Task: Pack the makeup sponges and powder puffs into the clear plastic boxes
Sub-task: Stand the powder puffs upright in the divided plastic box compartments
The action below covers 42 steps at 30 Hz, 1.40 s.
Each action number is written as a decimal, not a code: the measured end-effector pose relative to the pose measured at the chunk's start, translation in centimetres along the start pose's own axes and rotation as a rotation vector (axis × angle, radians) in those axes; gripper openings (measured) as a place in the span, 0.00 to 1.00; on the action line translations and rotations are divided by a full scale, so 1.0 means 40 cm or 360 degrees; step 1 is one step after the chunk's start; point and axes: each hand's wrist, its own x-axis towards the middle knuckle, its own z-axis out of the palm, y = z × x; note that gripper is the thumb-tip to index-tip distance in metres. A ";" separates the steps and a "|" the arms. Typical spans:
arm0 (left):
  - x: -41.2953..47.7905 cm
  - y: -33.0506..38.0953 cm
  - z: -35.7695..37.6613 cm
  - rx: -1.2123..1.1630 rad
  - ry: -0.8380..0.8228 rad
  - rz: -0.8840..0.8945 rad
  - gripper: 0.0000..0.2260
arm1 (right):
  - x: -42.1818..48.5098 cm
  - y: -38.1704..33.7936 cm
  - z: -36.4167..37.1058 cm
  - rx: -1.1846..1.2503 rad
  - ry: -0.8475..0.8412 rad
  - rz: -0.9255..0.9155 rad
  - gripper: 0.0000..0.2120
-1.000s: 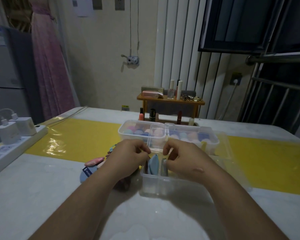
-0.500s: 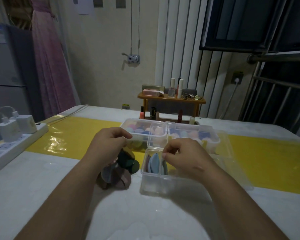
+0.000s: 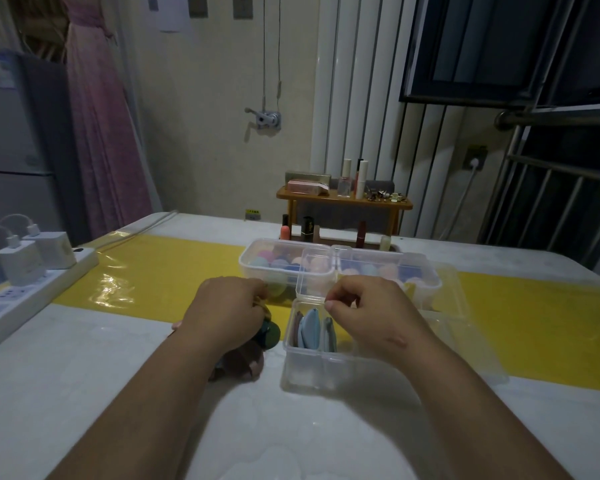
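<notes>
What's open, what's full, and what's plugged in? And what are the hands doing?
near box, lid up, part filled with puffs on edge.
back boxes, full of coloured sponges.
left hand, fingers curled on an olive puff from the loose pile.
right hand, fingers curled above the near box; hold unclear.
power strip, two chargers plugged in.

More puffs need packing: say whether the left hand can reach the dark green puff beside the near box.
Probably yes: the left hand is over the loose pile, with the dark green puff uncovered beside it.
</notes>
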 end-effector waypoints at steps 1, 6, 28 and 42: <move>0.000 0.000 0.003 0.0012 -0.0029 0.0000 0.19 | 0.000 0.000 0.000 0.0004 0.0001 0.0000 0.05; -0.001 0.010 0.009 0.0065 -0.0085 0.0037 0.19 | -0.002 0.003 0.004 0.0004 -0.0009 -0.0003 0.05; -0.008 0.037 -0.001 -0.0876 0.0516 -0.0045 0.11 | 0.010 0.014 -0.001 0.0148 0.0191 0.0039 0.08; 0.001 0.054 0.013 -0.1621 0.0349 0.0059 0.14 | 0.008 0.009 0.003 0.0373 0.0090 -0.0035 0.11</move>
